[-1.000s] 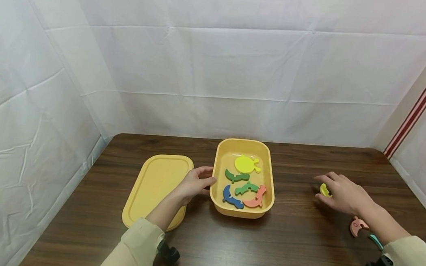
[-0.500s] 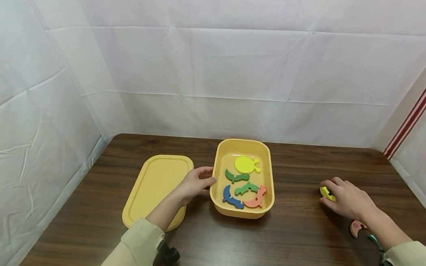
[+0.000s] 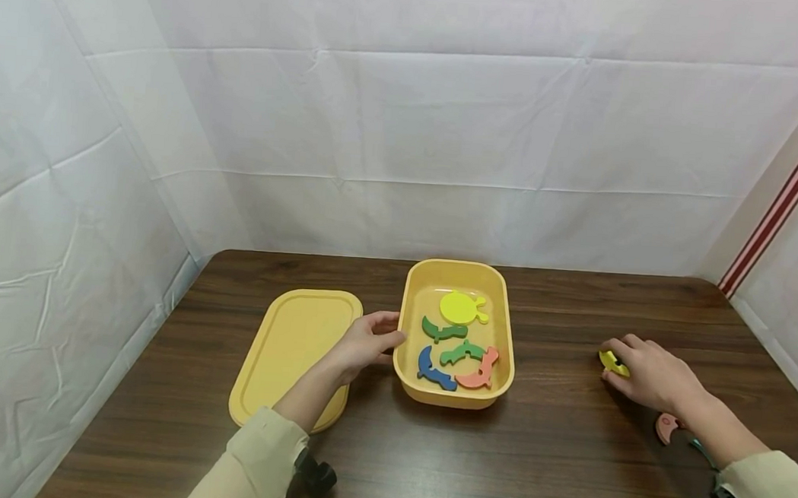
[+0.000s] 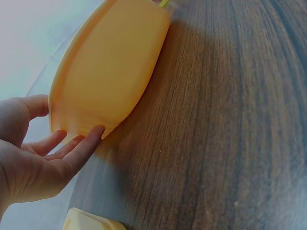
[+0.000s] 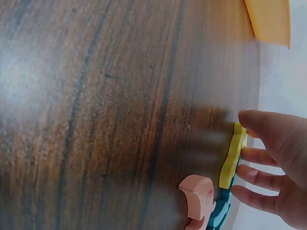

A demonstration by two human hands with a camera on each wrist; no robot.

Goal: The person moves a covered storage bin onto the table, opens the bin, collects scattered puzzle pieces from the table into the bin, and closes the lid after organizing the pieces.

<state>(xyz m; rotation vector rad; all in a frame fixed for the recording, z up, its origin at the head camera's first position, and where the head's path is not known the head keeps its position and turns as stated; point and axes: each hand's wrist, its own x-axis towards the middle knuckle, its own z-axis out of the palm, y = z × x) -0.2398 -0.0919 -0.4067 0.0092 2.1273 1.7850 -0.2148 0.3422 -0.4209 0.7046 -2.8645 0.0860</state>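
Beside the lid (image 3: 296, 357), left hand (image 3: 364, 343) grips box (image 3: 448, 399); near pink piece (image 3: 665, 429), right hand (image 3: 653, 375) pinches yellow piece (image 3: 613, 363).

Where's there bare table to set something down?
Bare: between the yellow tub and right hand, and in front of the tub. Crowded: left of it, with left hand and lid; beside the right forearm, with a pink piece and teal piece.

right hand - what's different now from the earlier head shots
The right hand has drawn slightly right and back, and now appears to pinch the yellow piece outside the box. The left hand stays at the box's side; the five pieces inside and the lid look unmoved.
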